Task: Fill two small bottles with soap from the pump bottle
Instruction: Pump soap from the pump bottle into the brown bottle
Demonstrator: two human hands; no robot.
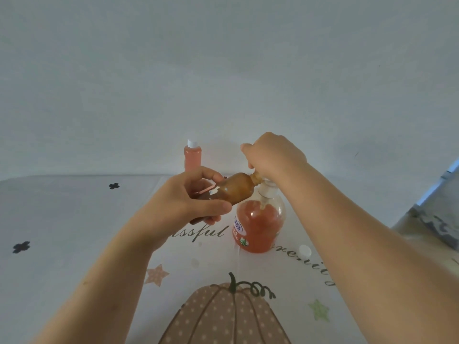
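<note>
My left hand (188, 197) grips a small brown bottle (236, 188), tilted almost flat with its neck pointing right, up against the pump head. My right hand (270, 155) is closed over the top of the pump bottle (258, 224), hiding the pump head and spout. The pump bottle is clear, holds orange soap to roughly two thirds, and stands on the table. A second small bottle (192, 157), full of orange soap and closed with a white cap, stands upright at the back, left of my hands.
A loose white cap (305, 250) lies on the tablecloth (74, 219) right of the pump bottle. The cloth carries a pumpkin print, stars and lettering. A plain wall rises right behind the table. Something grey sits off the right edge.
</note>
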